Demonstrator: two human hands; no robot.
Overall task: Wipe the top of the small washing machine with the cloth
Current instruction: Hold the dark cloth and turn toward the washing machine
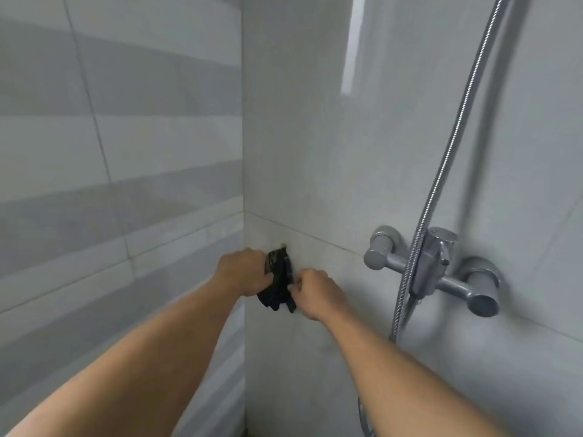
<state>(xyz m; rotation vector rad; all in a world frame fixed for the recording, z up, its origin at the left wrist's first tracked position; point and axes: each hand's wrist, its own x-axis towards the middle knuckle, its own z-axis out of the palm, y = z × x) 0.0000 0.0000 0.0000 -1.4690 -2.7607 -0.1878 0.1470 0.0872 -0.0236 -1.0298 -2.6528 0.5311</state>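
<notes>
Cloth (279, 285): dark, near black, crumpled and bunched, a faint lighter pattern near its top; lower edge hangs in limp folds. Sits against the tiled wall (315, 152) just right of the corner, beside a chrome shower mixer (432, 269) and hose (454, 137). Left hand (244, 271) fingers clenched around its upper part; right hand (315, 291) fingers pinch its right edge.

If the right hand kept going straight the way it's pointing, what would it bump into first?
Probably the dark cloth that the right hand is already pinching, then the tiled wall just behind it, though depth is hard to judge.
</notes>
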